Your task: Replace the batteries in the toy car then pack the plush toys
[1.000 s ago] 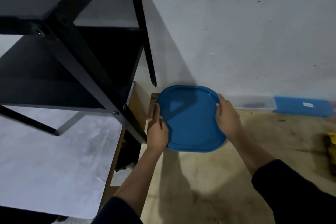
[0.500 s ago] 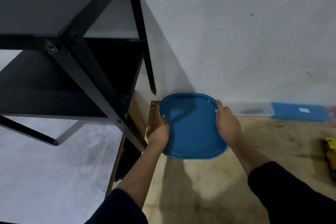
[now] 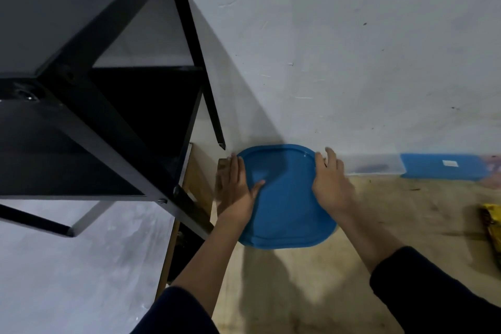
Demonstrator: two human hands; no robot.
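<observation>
Nearest you, your 2 dark sleeves [image 3: 433,295] reach forward over the pale wooden tabletop [image 3: 311,287]. Your left hand [image 3: 237,192] lies flat along the left edge of the blue lid [image 3: 284,195], fingers extended toward the wall and thumb spread onto the lid's top — pressing rather than curled around anything. Your right hand [image 3: 329,184] rests on the lid's right edge in the same way, fingers loosely extended, palm down. The lid is a rounded square lying flat and face up; its slightly longer axis runs from you toward the wall, and its far edge sits close to the white wall [image 3: 339,49].

Farther right, against the wall, a clear box with a blue lid [image 3: 442,165] lies lengthwise. A yellow object [image 3: 492,225] — cropped, unclear — sits at the right edge. To the left stands a black shelf frame [image 3: 89,106].
</observation>
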